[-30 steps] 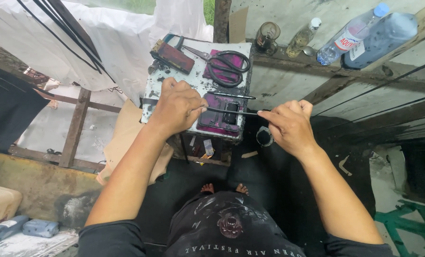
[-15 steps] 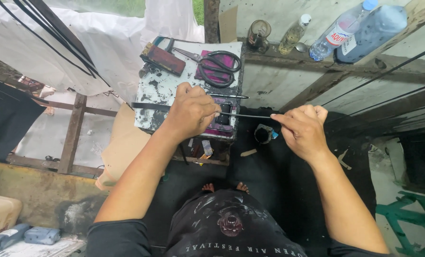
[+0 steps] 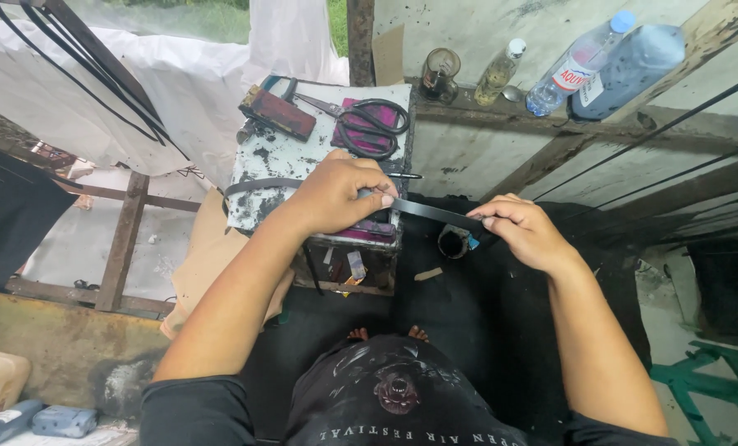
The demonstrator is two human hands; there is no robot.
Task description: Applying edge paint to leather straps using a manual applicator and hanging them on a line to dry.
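Two hands are on one long black strip [image 3: 435,213]: my left hand [image 3: 336,194] is closed over it at the near edge of the small stained work table [image 3: 282,157], pressing it down there, and my right hand [image 3: 524,231] pinches its free end out past the table's right edge. The strip spans the gap between them and runs on leftward across the table's near edge. It looks thin, light and bendy, probably rubbery, so I judge it best held close to each end, flat between thumb and fingers. Black scissors [image 3: 369,124] lie at the far right corner.
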